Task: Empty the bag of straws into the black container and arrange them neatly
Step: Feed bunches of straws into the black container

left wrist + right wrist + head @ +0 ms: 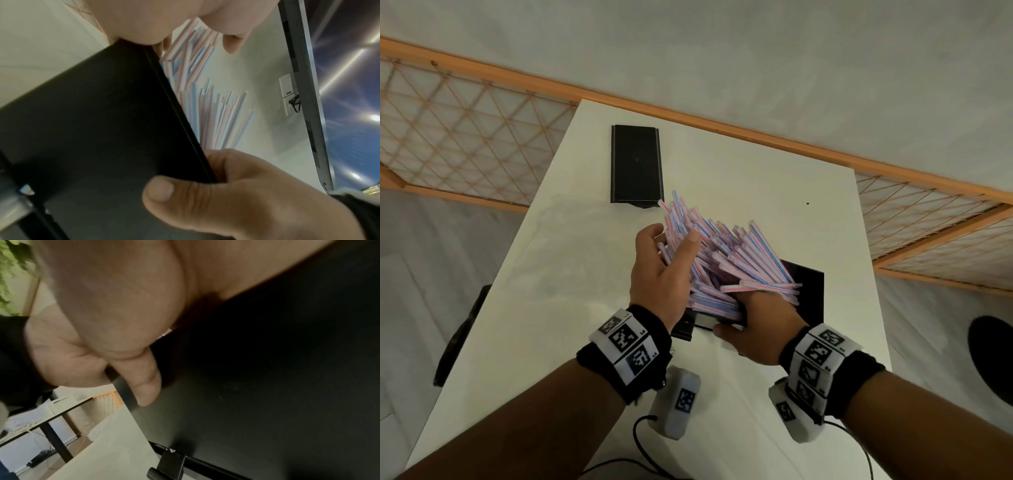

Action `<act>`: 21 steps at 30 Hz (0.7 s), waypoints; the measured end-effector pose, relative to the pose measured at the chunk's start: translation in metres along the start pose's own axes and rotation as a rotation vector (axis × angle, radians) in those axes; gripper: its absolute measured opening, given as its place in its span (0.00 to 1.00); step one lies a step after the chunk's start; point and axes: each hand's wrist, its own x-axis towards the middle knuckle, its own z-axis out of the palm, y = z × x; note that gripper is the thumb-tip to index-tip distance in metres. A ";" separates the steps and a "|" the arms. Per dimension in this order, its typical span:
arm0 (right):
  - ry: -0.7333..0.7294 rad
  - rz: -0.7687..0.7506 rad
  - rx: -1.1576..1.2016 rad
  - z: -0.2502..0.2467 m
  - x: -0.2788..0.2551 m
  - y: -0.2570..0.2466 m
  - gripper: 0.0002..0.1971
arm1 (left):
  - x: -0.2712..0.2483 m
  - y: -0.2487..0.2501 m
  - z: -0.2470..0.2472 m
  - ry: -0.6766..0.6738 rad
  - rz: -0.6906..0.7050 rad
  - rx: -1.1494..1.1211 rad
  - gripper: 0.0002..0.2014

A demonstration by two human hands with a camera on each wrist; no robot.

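Evidently my right hand grips the black container by its near edge to steady it, while my left hand, fingers loosely spread, corrals the fanned straws between my hands.

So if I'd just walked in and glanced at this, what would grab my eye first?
Probably the big fan of pink and blue striped straws bristling out of the black container at the middle of the white table. The left hand presses against the bundle's side while the right hand grips the container's near edge. A flat black lid lies farther back.
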 end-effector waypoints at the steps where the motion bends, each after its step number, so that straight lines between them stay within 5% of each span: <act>1: -0.019 -0.020 0.032 -0.003 0.002 -0.003 0.27 | 0.000 0.001 0.001 -0.001 0.004 0.002 0.34; 8: -0.145 0.016 0.042 -0.011 0.020 -0.017 0.17 | 0.000 0.007 0.002 0.059 -0.003 0.035 0.31; 14: -0.203 0.021 0.098 -0.010 0.027 -0.023 0.22 | 0.013 0.020 -0.005 0.086 0.080 0.035 0.21; 16: -0.221 0.049 0.129 -0.009 0.028 -0.022 0.30 | 0.011 0.017 -0.002 0.061 0.078 0.068 0.22; 21: -0.200 0.029 0.184 -0.019 0.026 -0.027 0.23 | 0.007 0.014 0.002 0.050 0.022 0.084 0.37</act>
